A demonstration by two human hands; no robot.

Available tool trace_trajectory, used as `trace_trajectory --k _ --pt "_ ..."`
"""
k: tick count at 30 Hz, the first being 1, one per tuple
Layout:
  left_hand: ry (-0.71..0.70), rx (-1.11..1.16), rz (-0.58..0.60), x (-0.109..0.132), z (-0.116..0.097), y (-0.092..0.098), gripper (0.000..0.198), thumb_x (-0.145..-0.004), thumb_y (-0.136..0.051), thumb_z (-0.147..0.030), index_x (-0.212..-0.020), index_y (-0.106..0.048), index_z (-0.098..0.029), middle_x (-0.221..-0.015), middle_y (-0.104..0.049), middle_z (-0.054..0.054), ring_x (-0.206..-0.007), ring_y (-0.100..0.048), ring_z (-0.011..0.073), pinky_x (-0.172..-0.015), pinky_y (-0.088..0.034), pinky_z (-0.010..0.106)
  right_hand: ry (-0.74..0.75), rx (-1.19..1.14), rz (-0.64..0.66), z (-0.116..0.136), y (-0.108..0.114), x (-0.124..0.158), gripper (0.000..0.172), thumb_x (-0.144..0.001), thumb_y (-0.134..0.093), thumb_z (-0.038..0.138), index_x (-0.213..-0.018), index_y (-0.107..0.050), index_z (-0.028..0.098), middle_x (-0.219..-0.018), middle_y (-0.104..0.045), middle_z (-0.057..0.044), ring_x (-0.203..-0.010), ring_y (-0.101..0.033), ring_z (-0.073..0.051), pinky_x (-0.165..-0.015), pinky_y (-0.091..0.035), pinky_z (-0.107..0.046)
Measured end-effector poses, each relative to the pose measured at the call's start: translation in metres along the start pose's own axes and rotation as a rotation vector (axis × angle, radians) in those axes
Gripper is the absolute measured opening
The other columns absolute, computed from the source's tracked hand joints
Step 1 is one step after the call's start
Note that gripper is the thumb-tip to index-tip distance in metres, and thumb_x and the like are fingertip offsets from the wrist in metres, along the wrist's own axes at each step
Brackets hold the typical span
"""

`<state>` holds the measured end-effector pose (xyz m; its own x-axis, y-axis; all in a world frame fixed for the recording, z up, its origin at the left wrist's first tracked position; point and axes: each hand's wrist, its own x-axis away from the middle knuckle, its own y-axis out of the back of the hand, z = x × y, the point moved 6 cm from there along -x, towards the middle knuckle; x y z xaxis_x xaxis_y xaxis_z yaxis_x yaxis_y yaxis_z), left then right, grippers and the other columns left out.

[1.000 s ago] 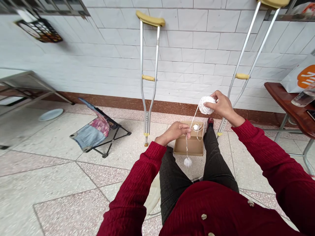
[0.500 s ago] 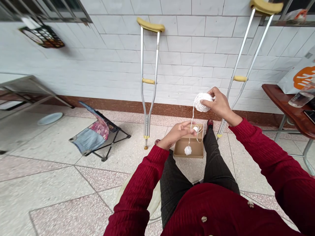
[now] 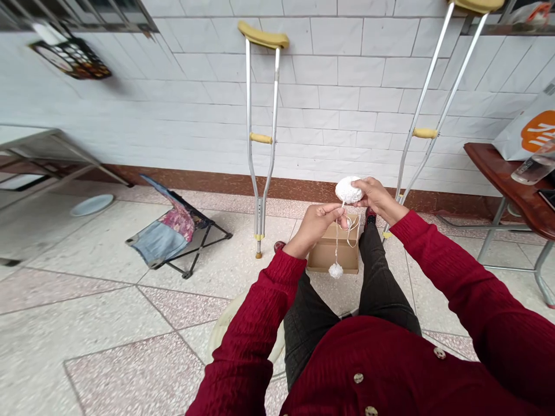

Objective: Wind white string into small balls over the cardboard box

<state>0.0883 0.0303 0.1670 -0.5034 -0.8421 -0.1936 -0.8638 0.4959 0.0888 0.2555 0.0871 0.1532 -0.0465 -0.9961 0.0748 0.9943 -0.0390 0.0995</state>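
My right hand [image 3: 376,195] grips a ball of white yarn [image 3: 348,189], thumb on its near side. Just left of it, my left hand [image 3: 319,224] pinches the yarn strand that runs down from the ball. Below the left fingers a cord hangs, ending in a small white pompom-like bundle [image 3: 335,270]. A loop of thin strand [image 3: 356,231] dangles to the right of the left fingertips. Beneath both hands, an open cardboard box [image 3: 319,259] sits on the floor between my feet; the hands hide part of it.
Two crutches lean on the tiled wall, one ahead [image 3: 261,138] and one at right [image 3: 422,133]. A folding stool [image 3: 162,242] stands at left. At right is a brown table [image 3: 507,185] with a bag [image 3: 520,133] and a clear cup [image 3: 531,169].
My right hand has brought the yarn ball down and left, close to my left hand. The stretch of strand between them is shorter. The hanging bundle has shifted slightly right and down.
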Motion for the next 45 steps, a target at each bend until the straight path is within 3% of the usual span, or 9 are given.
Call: trace_trajectory --k 3,8,13,18,24,28,35,41,45 --pt "0.042 -0.071 0.05 0.008 0.022 -0.006 0.035 -0.09 -0.056 -0.037 -0.069 -0.07 -0.014 -0.072 -0.071 0.006 -0.073 -0.063 0.0156 -0.084 -0.046 0.029 -0.098 -0.321 0.204 0.007 -0.015 0.005 0.028 -0.077 -0.064 0.04 -0.092 -0.053 0.019 -0.078 -0.063 -0.004 -0.06 -0.056 -0.013 -0.049 -0.049 -0.024" --pt "0.029 -0.179 0.107 0.007 0.056 -0.003 0.035 -0.091 -0.053 -0.036 -0.07 -0.071 -0.016 -0.075 -0.072 0.004 -0.077 -0.064 0.0161 -0.083 -0.046 0.028 -0.146 -0.422 0.365 0.017 -0.024 0.031 0.028 -0.08 -0.061 0.044 -0.091 -0.054 0.019 -0.064 -0.057 0.001 -0.042 -0.039 -0.006 -0.031 -0.022 -0.016" --pt "-0.011 -0.406 0.034 -0.005 0.065 0.021 0.03 -0.087 -0.052 -0.03 -0.071 -0.071 -0.015 -0.074 -0.071 0.001 -0.075 -0.063 0.0161 -0.076 -0.045 0.025 -0.199 -0.207 0.456 -0.013 -0.023 0.059 0.036 -0.074 -0.07 0.046 -0.09 -0.052 0.018 -0.06 -0.054 0.002 -0.038 -0.038 -0.005 -0.031 -0.018 -0.016" --pt "-0.056 -0.725 0.192 -0.012 0.047 0.011 0.027 -0.084 -0.05 -0.019 -0.066 -0.071 -0.016 -0.065 -0.068 0.001 -0.063 -0.058 0.0145 -0.063 -0.037 0.025 -0.239 0.26 0.527 -0.04 -0.021 0.065 0.036 -0.074 -0.07 0.044 -0.088 -0.048 0.02 -0.06 -0.053 0.003 -0.042 -0.045 -0.008 -0.035 -0.028 -0.018" --pt "0.035 -1.02 0.235 -0.021 0.041 0.007 0.029 -0.081 -0.057 -0.024 -0.054 -0.065 -0.018 -0.052 -0.059 0.002 -0.054 -0.049 0.0152 -0.057 -0.028 0.028 0.208 1.157 0.254 -0.027 -0.022 0.049 0.048 -0.07 -0.072 0.044 -0.104 -0.053 0.016 -0.093 -0.062 -0.01 -0.078 -0.063 -0.024 -0.061 -0.044 -0.029" --pt "0.061 -0.84 0.221 -0.024 0.044 0.013 0.028 -0.081 -0.055 -0.024 -0.056 -0.065 -0.016 -0.054 -0.061 0.0 -0.053 -0.047 0.013 -0.057 -0.03 0.027 0.293 1.295 0.029 -0.031 -0.027 0.046 0.058 -0.078 -0.064 0.044 -0.125 -0.048 0.015 -0.112 -0.055 -0.014 -0.091 -0.064 -0.028 -0.073 -0.045 -0.034" --pt "0.089 -0.268 0.075 -0.017 0.059 0.017 0.031 -0.082 -0.06 -0.034 -0.061 -0.068 -0.013 -0.064 -0.066 0.001 -0.065 -0.057 0.0132 -0.07 -0.041 0.025 0.304 1.08 -0.105 -0.046 -0.024 0.033 0.052 -0.082 -0.061 0.046 -0.128 -0.055 0.023 -0.112 -0.05 -0.011 -0.086 -0.064 -0.026 -0.076 -0.047 -0.037" --pt "0.079 -0.206 0.016 -0.004 0.065 0.015 0.031 -0.086 -0.06 -0.037 -0.072 -0.074 -0.013 -0.077 -0.071 0.004 -0.077 -0.062 0.0155 -0.078 -0.044 0.026 0.146 0.343 -0.079 -0.063 -0.02 0.017 0.052 -0.074 -0.065 0.048 -0.118 -0.062 0.02 -0.098 -0.06 -0.006 -0.066 -0.059 -0.016 -0.057 -0.051 -0.03" --pt "0.065 -0.229 0.057 0.003 0.066 0.011 0.034 -0.088 -0.058 -0.04 -0.075 -0.075 -0.014 -0.079 -0.072 0.004 -0.078 -0.062 0.0162 -0.077 -0.044 0.026 0.179 0.115 -0.124 -0.059 -0.017 0.02 0.052 -0.071 -0.067 0.045 -0.117 -0.062 0.021 -0.097 -0.063 -0.005 -0.062 -0.057 -0.014 -0.046 -0.047 -0.024"
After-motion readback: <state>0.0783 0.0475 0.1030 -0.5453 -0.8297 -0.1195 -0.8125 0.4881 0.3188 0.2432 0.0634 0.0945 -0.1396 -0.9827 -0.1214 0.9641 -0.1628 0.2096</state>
